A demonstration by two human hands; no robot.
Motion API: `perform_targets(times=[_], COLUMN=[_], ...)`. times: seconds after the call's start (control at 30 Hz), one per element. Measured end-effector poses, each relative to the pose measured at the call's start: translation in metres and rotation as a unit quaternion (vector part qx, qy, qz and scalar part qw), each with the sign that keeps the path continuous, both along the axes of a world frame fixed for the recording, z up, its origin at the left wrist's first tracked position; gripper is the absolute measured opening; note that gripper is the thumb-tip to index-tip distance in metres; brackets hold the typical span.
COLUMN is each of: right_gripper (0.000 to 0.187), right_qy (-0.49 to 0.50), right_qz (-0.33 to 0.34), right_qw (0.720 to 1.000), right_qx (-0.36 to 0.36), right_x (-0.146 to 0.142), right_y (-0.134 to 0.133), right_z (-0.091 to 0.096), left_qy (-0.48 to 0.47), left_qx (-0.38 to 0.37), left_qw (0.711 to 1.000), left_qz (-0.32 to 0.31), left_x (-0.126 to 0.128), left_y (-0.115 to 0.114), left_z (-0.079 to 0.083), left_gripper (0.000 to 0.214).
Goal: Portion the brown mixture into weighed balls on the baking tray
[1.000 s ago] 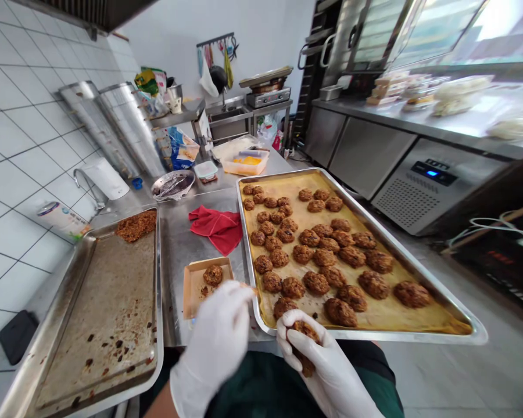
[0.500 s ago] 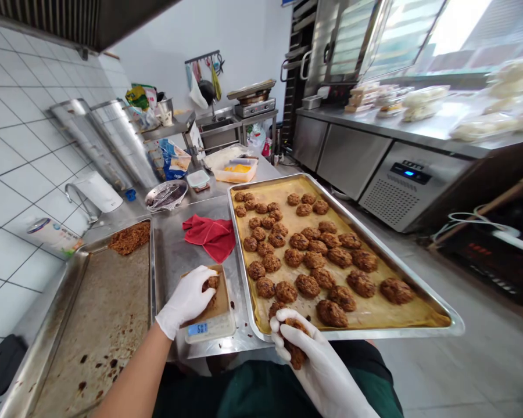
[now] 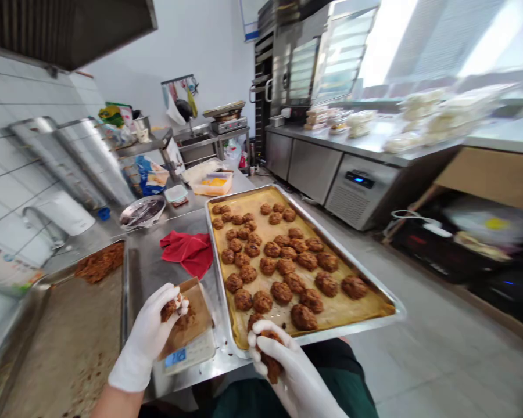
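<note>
My left hand [image 3: 150,325], in a white glove, grips a lump of brown filling [image 3: 171,307] above a kitchen scale [image 3: 200,351]. On the scale lies a piece of brown paper [image 3: 196,331] with crumbs and smears on it; the blue display is too blurred to read surely. My right hand [image 3: 283,360], also gloved, is closed around another lump of brown filling [image 3: 270,360] at the near edge of a large metal tray [image 3: 353,330]. Rows of brown filling balls [image 3: 282,293], smaller at the far left and larger nearby, rest on that tray's yellowish lining.
At left, a second metal tray [image 3: 78,331] holds a heap of brown filling [image 3: 100,262] at its far end. A red cloth [image 3: 187,252] lies beyond the scale. Farther back are a foil-like bowl [image 3: 143,212] and a plastic container [image 3: 212,183]. A steel counter [image 3: 370,148] runs along the right.
My left hand has lifted the lump off the paper on the scale. The display has changed, and the whole view has turned to the right. My right hand still holds its lump.
</note>
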State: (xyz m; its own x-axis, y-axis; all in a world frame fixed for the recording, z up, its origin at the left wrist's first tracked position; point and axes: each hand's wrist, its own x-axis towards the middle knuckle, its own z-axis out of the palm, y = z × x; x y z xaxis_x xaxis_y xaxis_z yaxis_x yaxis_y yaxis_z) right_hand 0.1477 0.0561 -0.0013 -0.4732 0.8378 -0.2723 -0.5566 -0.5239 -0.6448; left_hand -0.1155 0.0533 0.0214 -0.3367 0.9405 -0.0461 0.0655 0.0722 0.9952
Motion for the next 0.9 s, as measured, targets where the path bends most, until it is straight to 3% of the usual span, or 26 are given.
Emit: perform_targets(times=[0.13, 0.23, 0.33, 0.43, 0.53, 0.63, 0.7, 0.77, 0.83, 0.9], right_gripper=[0.006, 0.010, 0.020, 0.031, 0.032, 0.026, 0.026, 0.028, 0.031, 0.032], right_qy=[0.005, 0.019, 0.065, 0.099, 0.118, 0.140, 0.149, 0.143, 0.131, 0.117], right_qz=[-0.019, -0.040, -0.078, -0.100, -0.092, -0.115, -0.145, -0.153, -0.141, -0.136], right_qw=[1.000, 0.999, 0.993, 0.986, 0.985, 0.983, 0.978, 0.978, 0.981, 0.984], right_qx=[-0.011, -0.025, -0.054, -0.091, -0.090, -0.039, -0.005, 0.009, 0.012, 0.019], right_x=[0.007, 0.014, 0.021, 0.024, 0.025, 0.027, 0.031, 0.035, 0.036, 0.034], right_y=[0.000, 0.000, -0.001, 0.000, 0.003, 0.004, 0.004, 0.004, 0.005, 0.007], right_z=[0.003, 0.002, -0.001, -0.003, 0.002, 0.013, 0.019, 0.020, 0.017, 0.013], left_qy=[-0.150, -0.166, -0.116, -0.078, -0.073, -0.067, -0.052, -0.011, 0.090, 0.222], left_qx=[-0.062, -0.082, -0.088, -0.089, -0.057, -0.016, -0.007, 0.009, 0.074, 0.137], left_qw=[0.986, 0.981, 0.986, 0.991, 0.994, 0.993, 0.994, 0.993, 0.981, 0.942], left_qz=[-0.040, -0.065, -0.085, -0.066, -0.066, -0.091, -0.100, -0.113, -0.157, -0.210], left_x=[0.037, 0.069, 0.101, 0.127, 0.138, 0.135, 0.133, 0.136, 0.145, 0.154], left_y=[0.006, 0.028, 0.066, 0.118, 0.169, 0.191, 0.181, 0.150, 0.107, 0.061], left_z=[0.002, 0.006, 0.010, 0.019, 0.040, 0.068, 0.079, 0.077, 0.060, 0.034], left_gripper=[0.029, 0.032, 0.037, 0.047, 0.045, 0.043, 0.052, 0.051, 0.036, 0.032])
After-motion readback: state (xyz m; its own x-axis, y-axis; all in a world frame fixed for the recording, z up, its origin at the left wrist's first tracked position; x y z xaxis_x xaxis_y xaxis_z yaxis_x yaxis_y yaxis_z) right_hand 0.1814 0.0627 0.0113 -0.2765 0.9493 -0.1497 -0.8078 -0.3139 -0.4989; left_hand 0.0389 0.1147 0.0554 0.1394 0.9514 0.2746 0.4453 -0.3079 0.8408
